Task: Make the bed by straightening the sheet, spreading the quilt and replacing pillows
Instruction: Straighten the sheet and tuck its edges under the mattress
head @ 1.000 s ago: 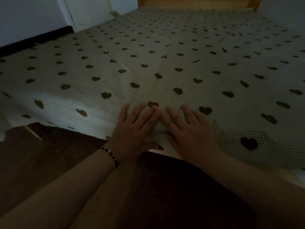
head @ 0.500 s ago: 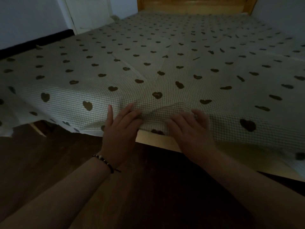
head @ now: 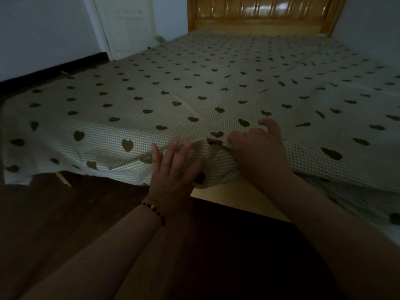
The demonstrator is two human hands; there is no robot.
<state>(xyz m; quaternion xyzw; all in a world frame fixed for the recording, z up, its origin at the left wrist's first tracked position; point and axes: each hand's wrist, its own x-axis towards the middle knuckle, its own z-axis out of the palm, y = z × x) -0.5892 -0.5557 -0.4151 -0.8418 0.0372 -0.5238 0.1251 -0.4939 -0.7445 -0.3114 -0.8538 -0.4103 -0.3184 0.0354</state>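
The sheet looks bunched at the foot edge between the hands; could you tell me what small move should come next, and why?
Probably draw the sheet down over the foot edge. The right hand pinches a raised fold there, the left hand lies flat beside it, and creases fan out from that spot, so a gentle downward pull should flatten them.

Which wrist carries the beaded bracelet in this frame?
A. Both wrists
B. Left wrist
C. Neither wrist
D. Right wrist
B: the beaded bracelet circles the wrist below the left hand, whose fingers lie straight on the heart-print sheet; the wrist of the right hand is bare.
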